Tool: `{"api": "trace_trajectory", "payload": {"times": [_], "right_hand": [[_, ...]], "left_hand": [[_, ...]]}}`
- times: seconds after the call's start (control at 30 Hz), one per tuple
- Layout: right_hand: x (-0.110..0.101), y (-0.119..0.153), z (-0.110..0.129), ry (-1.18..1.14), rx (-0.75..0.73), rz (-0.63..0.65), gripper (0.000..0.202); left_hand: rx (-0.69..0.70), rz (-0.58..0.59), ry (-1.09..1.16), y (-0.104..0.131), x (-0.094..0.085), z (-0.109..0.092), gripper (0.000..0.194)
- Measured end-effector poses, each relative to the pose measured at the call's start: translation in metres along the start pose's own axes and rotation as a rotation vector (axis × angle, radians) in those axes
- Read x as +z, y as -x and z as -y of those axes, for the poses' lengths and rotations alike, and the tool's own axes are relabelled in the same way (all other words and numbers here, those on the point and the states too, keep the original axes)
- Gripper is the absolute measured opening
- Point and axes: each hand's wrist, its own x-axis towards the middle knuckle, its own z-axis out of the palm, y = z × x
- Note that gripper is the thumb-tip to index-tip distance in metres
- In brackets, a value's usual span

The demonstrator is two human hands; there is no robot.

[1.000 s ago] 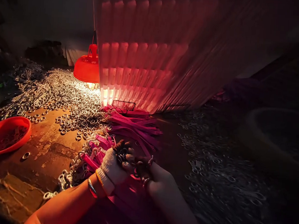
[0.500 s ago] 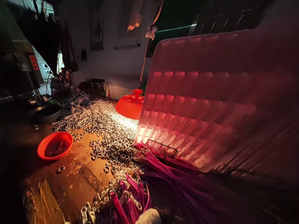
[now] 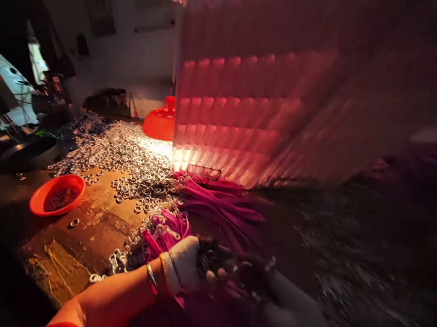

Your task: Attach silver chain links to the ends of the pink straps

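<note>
My left hand (image 3: 194, 260), in a white knit glove with dark fingers, reaches in from the lower left, a bangle on its wrist. Its fingers look curled, but what they hold is lost in shadow. Close beside it is my right hand (image 3: 252, 276), dark and smeared by motion, so its fingers do not show clearly. Just beyond the left glove lie magenta straps (image 3: 168, 232) with metal links on their ends. A bundle of purple straps (image 3: 220, 198) fans out farther back. Loose metal rings (image 3: 147, 179) are heaped on the worn wooden table (image 3: 99, 235).
An orange-red bowl (image 3: 38, 203) holding small metal pieces stands at the left. A red-shaded lamp (image 3: 157, 125) hangs low over the ring pile. A large translucent ribbed panel (image 3: 244, 101) stands upright on the right. One dark pan (image 3: 30, 152) sits at the far left.
The view has swung right and down, so the bowl, lamp and panel sit farther left and higher. My left forearm and blurred right hand have come into sight.
</note>
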Motion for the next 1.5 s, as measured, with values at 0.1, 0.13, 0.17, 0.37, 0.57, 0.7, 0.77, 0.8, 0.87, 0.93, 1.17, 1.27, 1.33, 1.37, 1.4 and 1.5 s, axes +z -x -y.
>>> {"api": "trace_trajectory", "payload": {"times": [0.1, 0.13, 0.17, 0.37, 0.57, 0.7, 0.77, 0.8, 0.87, 0.93, 1.17, 1.27, 1.33, 1.37, 1.4, 1.5], "right_hand": [[0.000, 0.003, 0.002, -0.116, -0.021, 0.067, 0.043], [-0.001, 0.003, 0.004, -0.129, -0.034, 0.075, 0.043], [-0.003, 0.003, 0.005, -0.129, -0.043, 0.073, 0.042], [-0.011, 0.012, 0.006, 0.048, -0.148, 0.028, 0.033], [-0.009, 0.013, -0.003, 0.171, -0.177, -0.010, 0.038], [-0.012, 0.014, -0.011, 0.175, -0.195, -0.074, 0.044], [-0.010, 0.015, -0.015, 0.189, -0.207, -0.063, 0.043], [-0.008, 0.016, -0.017, 0.201, -0.211, -0.054, 0.042], [-0.003, 0.017, -0.020, 0.252, -0.209, -0.050, 0.041], [0.001, 0.016, -0.023, 0.349, -0.182, -0.065, 0.037], [0.002, 0.015, -0.031, 0.655, -0.166, -0.108, 0.016], [0.013, 0.026, -0.034, 0.708, -0.359, -0.071, 0.007], [0.016, 0.030, -0.035, 0.687, -0.448, -0.052, 0.007], [0.015, 0.030, -0.035, 0.649, -0.433, -0.076, 0.009], [0.011, 0.028, -0.035, 0.594, -0.380, -0.121, 0.012], [-0.011, 0.015, -0.034, 0.406, -0.201, -0.232, 0.023]], "left_hand": [[-0.130, -0.067, -0.077, 0.003, 0.003, 0.000, 0.018], [-0.130, -0.079, -0.118, 0.004, 0.004, 0.001, 0.014], [-0.117, -0.078, -0.166, 0.005, 0.005, 0.003, 0.010], [0.055, -0.088, -0.700, 0.022, 0.021, 0.015, 0.020], [0.176, -0.021, -1.110, 0.027, 0.032, 0.014, 0.027], [0.235, -0.055, -1.101, 0.023, 0.031, 0.015, 0.025], [0.234, -0.067, -1.111, 0.020, 0.030, 0.015, 0.026], [0.226, -0.065, -1.111, 0.019, 0.030, 0.016, 0.026], [0.208, -0.048, -1.109, 0.017, 0.031, 0.016, 0.027], [0.199, -0.025, -1.117, 0.016, 0.033, 0.017, 0.030], [0.101, -0.061, -0.970, 0.007, 0.029, 0.020, 0.025], [0.141, -0.122, -0.638, -0.001, 0.038, 0.003, 0.029], [0.246, -0.116, -0.560, -0.004, 0.051, -0.010, 0.034], [0.286, -0.106, -0.601, -0.004, 0.058, -0.014, 0.033], [0.307, -0.105, -0.680, -0.004, 0.064, -0.016, 0.032], [0.263, -0.139, -0.936, -0.004, 0.071, -0.009, 0.026]]}}
